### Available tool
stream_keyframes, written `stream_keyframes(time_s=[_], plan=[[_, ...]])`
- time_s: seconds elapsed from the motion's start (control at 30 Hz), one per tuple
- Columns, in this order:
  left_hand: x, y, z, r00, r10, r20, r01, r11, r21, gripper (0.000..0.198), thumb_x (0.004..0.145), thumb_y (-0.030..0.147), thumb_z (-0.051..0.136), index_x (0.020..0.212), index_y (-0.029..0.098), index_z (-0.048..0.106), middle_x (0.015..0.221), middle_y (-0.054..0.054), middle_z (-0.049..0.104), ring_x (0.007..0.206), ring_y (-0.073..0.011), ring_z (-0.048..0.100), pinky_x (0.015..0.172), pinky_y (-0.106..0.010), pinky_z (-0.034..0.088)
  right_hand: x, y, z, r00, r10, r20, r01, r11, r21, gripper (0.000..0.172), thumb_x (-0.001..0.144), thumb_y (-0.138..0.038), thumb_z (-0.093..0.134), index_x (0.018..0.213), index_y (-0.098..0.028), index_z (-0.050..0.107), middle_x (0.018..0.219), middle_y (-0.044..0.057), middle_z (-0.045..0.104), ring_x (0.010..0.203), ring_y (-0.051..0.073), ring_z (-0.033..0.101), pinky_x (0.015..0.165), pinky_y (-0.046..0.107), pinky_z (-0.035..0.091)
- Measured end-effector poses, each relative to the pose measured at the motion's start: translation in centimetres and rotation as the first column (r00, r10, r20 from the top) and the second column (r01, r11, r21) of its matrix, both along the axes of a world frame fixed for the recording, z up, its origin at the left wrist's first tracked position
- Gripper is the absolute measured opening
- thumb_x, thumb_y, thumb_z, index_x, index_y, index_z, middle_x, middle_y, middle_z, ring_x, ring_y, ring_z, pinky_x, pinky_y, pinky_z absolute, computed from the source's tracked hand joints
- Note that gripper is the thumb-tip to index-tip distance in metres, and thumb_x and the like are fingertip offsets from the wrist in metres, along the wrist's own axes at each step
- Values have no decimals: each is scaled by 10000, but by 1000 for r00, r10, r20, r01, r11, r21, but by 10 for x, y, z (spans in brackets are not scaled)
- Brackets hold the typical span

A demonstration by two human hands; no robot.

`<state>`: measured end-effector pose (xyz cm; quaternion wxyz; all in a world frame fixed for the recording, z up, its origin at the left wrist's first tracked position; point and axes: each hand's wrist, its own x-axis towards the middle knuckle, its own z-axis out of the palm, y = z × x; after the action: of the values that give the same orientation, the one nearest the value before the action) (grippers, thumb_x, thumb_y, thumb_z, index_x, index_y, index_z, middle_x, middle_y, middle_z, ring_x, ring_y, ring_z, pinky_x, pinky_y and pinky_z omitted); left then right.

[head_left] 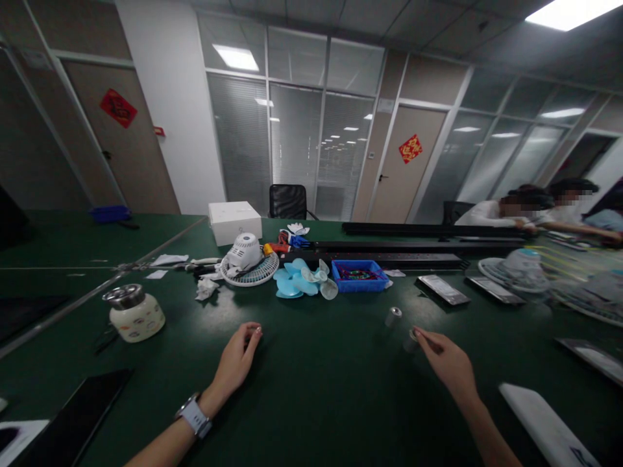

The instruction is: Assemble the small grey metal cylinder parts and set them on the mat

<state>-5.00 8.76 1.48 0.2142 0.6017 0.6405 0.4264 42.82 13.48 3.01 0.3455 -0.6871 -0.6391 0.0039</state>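
Observation:
My right hand [445, 363] pinches the top of a small, blurred cylinder [410, 342] over the green table [311, 389]. Just up and left of it, a short silver cylinder [394, 316] stands upright on the table. My left hand [239, 353], with a watch on its wrist, rests on the table at left centre. Its fingers are curled, and whether anything is between thumb and fingertips is too small to tell. Beyond the hands lie pale blue fan blades [299, 279] and a blue tray [359, 287] with wires inside.
A cream jar [139, 318] stands at left. White fan parts [246, 256] and a white box [235, 222] are farther back. Flat metal-and-black devices [442, 289] lie at right, with a white case [545, 421] nearer. People [506, 214] sit at the far right.

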Motion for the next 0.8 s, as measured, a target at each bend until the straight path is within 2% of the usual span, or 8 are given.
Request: stream_keyframes(time_s=[0.13, 0.27, 0.37, 0.5, 0.6, 0.7, 0.73, 0.8], plan=[[1, -1, 2, 1000, 6, 4, -6, 1000, 0, 414, 884, 527, 384, 1073, 190, 534, 1025, -105, 689, 959, -255, 660, 854, -421, 504, -17, 10, 23, 961, -27, 276, -1, 995, 100, 450, 847, -531, 479, 1213, -298, 597, 1208, 91, 619, 1099, 304, 585, 895, 463, 459], [3, -2, 5, 1000, 18, 0, -18, 1000, 2, 417, 873, 529, 392, 1069, 189, 535, 1008, -101, 691, 957, -259, 659, 862, -432, 502, -39, 45, 41, 925, 107, 364, -71, 991, -112, 596, 806, -513, 554, 1315, -204, 514, 1146, 135, 651, 1002, 300, 633, 815, 410, 481], [2, -2, 4, 1000, 21, 5, -21, 1000, -2, 431, 879, 532, 380, 1079, 179, 525, 1009, -110, 687, 961, -262, 659, 869, -439, 499, -46, 74, 39, 926, 181, 331, -80, 951, -298, 506, 766, -474, 615, 1197, -209, 612, 985, 133, 696, 892, 297, 661, 722, 389, 478], [0, -1, 0, 1000, 20, 3, -20, 1000, 13, 431, 882, 530, 388, 1086, 175, 525, 1013, -114, 681, 947, -257, 660, 856, -431, 504, -43, 92, 34, 930, 235, 284, -124, 925, -360, 240, 681, -332, 717, 896, -227, 695, 857, 83, 696, 824, 258, 661, 706, 361, 466], [1, -1, 0, 1000, 12, -5, -12, 1000, 21, 410, 889, 513, 393, 1085, 178, 525, 1011, -108, 676, 942, -251, 657, 858, -430, 504, -52, 85, 38, 931, 261, 254, -172, 930, -324, 182, 674, -308, 727, 833, -238, 671, 828, 60, 683, 824, 255, 655, 727, 366, 463], [4, -3, 4, 999, 0, -35, 1, 999, 33, 386, 887, 492, 421, 1088, 180, 528, 1004, -97, 670, 919, -243, 652, 843, -424, 511, -93, 62, 48, 912, 362, 193, -306, 914, -268, 263, 728, -354, 692, 962, -244, 644, 888, 69, 680, 869, 266, 643, 757, 382, 465], [5, -4, 6, 999, -8, -52, 10, 999, 44, 378, 885, 484, 437, 1091, 182, 533, 1005, -93, 667, 913, -239, 649, 832, -418, 515, -114, 52, 51, 895, 423, 140, -374, 884, -281, 310, 724, -365, 701, 999, -243, 629, 899, 67, 679, 866, 259, 641, 758, 377, 468], [7, -6, 9, 995, -29, -90, 37, 996, 85, 351, 885, 458, 464, 1095, 190, 548, 1012, -84, 660, 913, -230, 640, 821, -406, 519, -159, 31, 55, 824, 566, 36, -524, 784, -333, 409, 741, -397, 691, 1102, -241, 580, 932, 59, 669, 866, 235, 637, 747, 351, 474]])
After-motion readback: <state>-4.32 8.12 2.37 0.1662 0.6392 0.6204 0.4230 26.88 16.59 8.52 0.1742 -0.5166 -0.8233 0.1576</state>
